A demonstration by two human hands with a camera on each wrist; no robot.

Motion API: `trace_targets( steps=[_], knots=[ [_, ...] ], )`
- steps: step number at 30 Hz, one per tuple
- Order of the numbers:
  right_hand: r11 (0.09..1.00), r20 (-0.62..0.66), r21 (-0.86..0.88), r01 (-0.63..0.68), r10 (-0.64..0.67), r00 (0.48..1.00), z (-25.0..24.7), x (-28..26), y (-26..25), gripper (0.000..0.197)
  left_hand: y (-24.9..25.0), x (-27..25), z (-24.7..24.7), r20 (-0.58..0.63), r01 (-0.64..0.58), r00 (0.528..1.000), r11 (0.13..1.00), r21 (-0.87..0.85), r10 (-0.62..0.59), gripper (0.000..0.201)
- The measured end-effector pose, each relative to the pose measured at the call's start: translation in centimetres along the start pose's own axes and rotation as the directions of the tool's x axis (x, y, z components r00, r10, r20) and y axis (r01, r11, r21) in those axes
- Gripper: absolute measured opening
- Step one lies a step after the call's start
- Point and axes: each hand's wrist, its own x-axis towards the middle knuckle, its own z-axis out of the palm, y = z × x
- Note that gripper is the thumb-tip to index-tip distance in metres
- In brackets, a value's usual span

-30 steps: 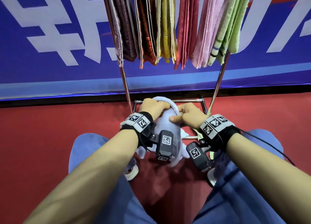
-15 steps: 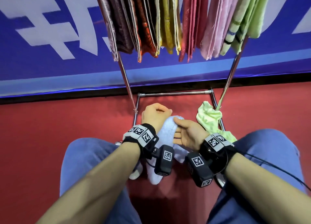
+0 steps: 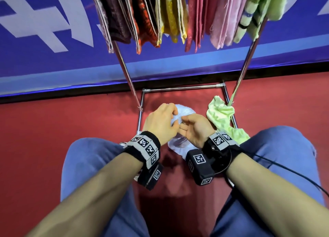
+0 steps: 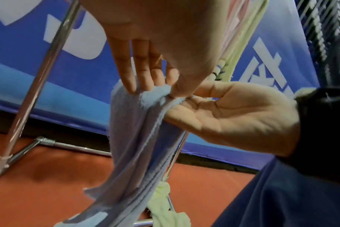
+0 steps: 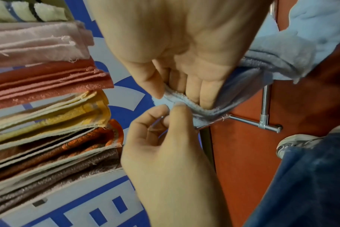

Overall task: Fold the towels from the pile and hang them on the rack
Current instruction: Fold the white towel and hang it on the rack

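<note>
A light blue towel (image 3: 178,145) hangs bunched between my two hands, above the red floor and in front of the rack's base. My left hand (image 3: 175,119) pinches its top edge between thumb and fingers (image 4: 144,79). My right hand (image 3: 185,125) is turned palm up beside it. The towel (image 4: 138,138) drapes over the right hand's fingers with the thumb laid on top, and the right palm (image 4: 233,115) is bare. In the right wrist view the towel's edge (image 5: 208,110) loops round the right fingers (image 5: 194,90), and the left hand (image 5: 171,110) pinches beside them.
The metal rack (image 3: 128,73) stands ahead, its top bar packed with several folded towels (image 3: 160,14) from brown to pale green. A crumpled light green towel (image 3: 222,115) lies on the floor by the rack's right leg. My knees in blue trousers (image 3: 92,158) flank the hands.
Both hands lifted the blue towel toward me, uncovering the green towel on the floor. My right hand turned from gripping on top to palm up. The left hand shifted to a pinch.
</note>
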Motion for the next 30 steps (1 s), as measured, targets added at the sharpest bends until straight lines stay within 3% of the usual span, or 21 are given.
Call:
trace_targets(
  steps=[4, 7, 12, 20, 24, 30],
  knots=[
    [0.997, -0.070, -0.041, 0.063, -0.066, 0.995, 0.0, 0.1, 0.6, 0.019, 0.5, -0.3, 0.2, 0.044, -0.027, 0.999, 0.993, 0.113, 0.022, 0.025],
    [0.997, -0.092, -0.010, 0.077, -0.077, 0.993, -0.3, 0.4, 1.0, 0.006, 1.2, -0.3, 0.0, 0.050, -0.022, 0.999, 0.983, 0.182, 0.013, 0.025],
    [0.998, -0.080, -0.008, 0.069, -0.069, 0.994, -0.5, 0.4, 1.4, 0.017, 1.9, 0.1, -0.2, 0.058, -0.001, 0.998, 0.962, 0.275, -0.015, 0.022],
    [0.997, -0.080, -0.073, 0.035, -0.041, 0.996, -0.5, 0.7, 1.6, 0.019, 1.3, 0.6, 0.2, 0.006, 0.050, 0.999, 0.986, 0.158, -0.051, 0.018],
    [0.995, -0.141, -0.097, -0.008, -0.006, 0.990, -0.4, 1.0, 1.8, 0.023, 1.0, 0.3, 0.2, -0.033, 0.073, 0.997, 0.995, 0.074, -0.070, 0.013],
    [0.998, -0.140, -0.061, -0.008, 0.000, 0.990, -0.7, 1.3, 1.8, 0.024, 1.3, -0.6, 0.5, -0.086, -0.047, 0.995, 0.999, -0.009, 0.046, 0.010]
  ],
)
